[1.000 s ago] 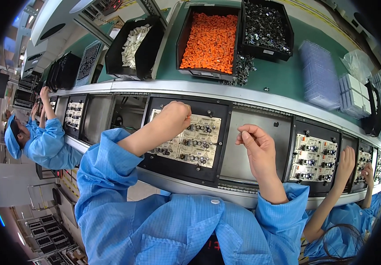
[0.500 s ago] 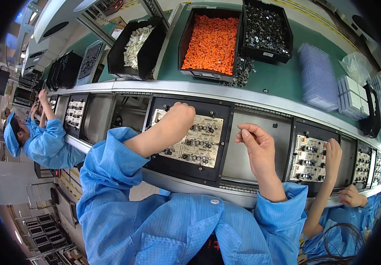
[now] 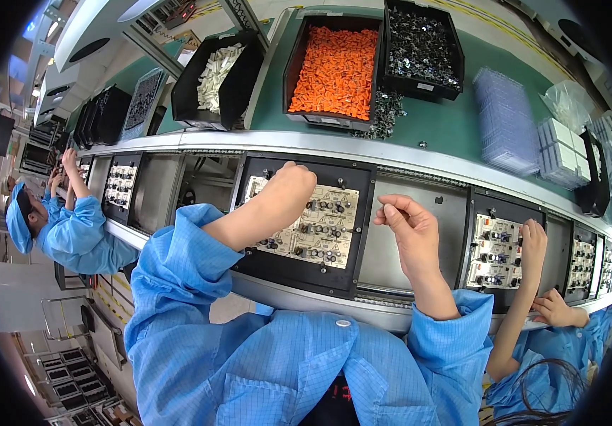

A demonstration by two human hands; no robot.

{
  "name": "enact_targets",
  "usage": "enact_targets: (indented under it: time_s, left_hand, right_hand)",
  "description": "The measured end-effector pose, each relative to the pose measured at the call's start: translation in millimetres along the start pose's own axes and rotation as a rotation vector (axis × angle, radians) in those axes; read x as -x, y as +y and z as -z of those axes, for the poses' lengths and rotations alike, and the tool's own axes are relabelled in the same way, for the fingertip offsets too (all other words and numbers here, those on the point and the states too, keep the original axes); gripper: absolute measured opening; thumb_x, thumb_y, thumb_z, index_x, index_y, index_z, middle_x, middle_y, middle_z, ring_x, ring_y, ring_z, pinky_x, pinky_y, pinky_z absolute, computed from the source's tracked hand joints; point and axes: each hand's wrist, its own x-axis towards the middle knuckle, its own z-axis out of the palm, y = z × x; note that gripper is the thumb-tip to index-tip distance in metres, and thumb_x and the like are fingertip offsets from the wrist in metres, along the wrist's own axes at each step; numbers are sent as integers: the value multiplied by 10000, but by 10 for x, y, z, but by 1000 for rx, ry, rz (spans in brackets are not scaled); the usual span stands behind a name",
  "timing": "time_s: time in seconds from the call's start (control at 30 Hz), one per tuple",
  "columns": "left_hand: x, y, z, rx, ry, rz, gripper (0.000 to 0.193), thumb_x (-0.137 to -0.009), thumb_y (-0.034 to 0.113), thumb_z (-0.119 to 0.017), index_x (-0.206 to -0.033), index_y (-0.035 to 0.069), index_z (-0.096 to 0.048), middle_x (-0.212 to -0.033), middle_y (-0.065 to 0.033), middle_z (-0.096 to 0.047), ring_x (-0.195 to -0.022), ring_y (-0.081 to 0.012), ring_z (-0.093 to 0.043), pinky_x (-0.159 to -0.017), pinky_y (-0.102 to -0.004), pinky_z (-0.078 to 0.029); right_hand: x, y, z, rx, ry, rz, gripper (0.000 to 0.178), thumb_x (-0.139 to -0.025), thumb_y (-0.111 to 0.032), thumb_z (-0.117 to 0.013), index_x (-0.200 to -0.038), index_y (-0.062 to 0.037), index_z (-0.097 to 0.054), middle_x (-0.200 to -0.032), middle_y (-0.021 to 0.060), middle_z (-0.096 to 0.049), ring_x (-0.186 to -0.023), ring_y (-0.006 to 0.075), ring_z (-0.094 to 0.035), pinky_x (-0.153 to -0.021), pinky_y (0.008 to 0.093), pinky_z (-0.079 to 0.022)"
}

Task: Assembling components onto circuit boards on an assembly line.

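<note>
My left hand (image 3: 293,188) is over the upper part of a cream circuit board (image 3: 334,231), its fingers curled down and largely hidden behind the back of the hand. Whatever they may grip does not show. The board carries several rows of small black capacitors and other parts, and sits in a black carrier frame (image 3: 365,188) on the conveyor line. To the right of that frame, my right hand (image 3: 415,231) hovers over a bare grey metal section (image 3: 391,263). Its thumb and forefinger are pinched together; anything between the tips is too small to make out.
Beyond the metal rail (image 3: 320,142) stand black bins of white parts (image 3: 221,74), orange parts (image 3: 338,71) and dark metallic parts (image 3: 425,50). Clear plastic trays (image 3: 506,121) are stacked at right. A co-worker's hand (image 3: 533,245) is over another board (image 3: 494,252); another co-worker (image 3: 72,220) works at left.
My left hand has shifted very slightly right over the board. My right hand has drifted a little left, still pinched. At right, the co-worker's lower hand has moved slightly left and its fingers spread.
</note>
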Motion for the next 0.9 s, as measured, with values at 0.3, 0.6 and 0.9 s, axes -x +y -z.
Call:
enact_targets:
  time_s: [0.3, 0.6, 0.9]
  left_hand:
    - [163, -188, 367, 478, 178, 275, 231, -839, 54, -619, -1037, -49, -676, -887, -171, -695, -695, -222, -649, -677, -301, -514]
    - [572, -696, 142, 1550, 490, 481, 198, -875, 16, -617, -1048, -74, -646, -961, -139, -679, -766, -137, -611, -746, -259, -526]
    - [651, -848, 46, 1768, 545, 505, 196, -881, 39, -632, -1053, -54, -649, -980, -120, -665, -829, -144, -610, -782, -260, -517]
  right_hand:
    - [-132, 54, 121, 144, -51, 41, 179, -880, 13, -595, -1044, 53, -655, -991, 87, -611, -824, 172, -647, -734, 265, -541]
    - [-388, 82, -92, 819, -180, 414, 203, -823, 36, -627, -1020, 8, -663, -942, 101, -633, -784, 189, -629, -687, 289, -525]
    - [-594, 78, -76, 1154, -321, 570, 209, -772, 43, -642, -969, -24, -664, -920, 104, -649, -878, 261, -595, -731, 340, -504]
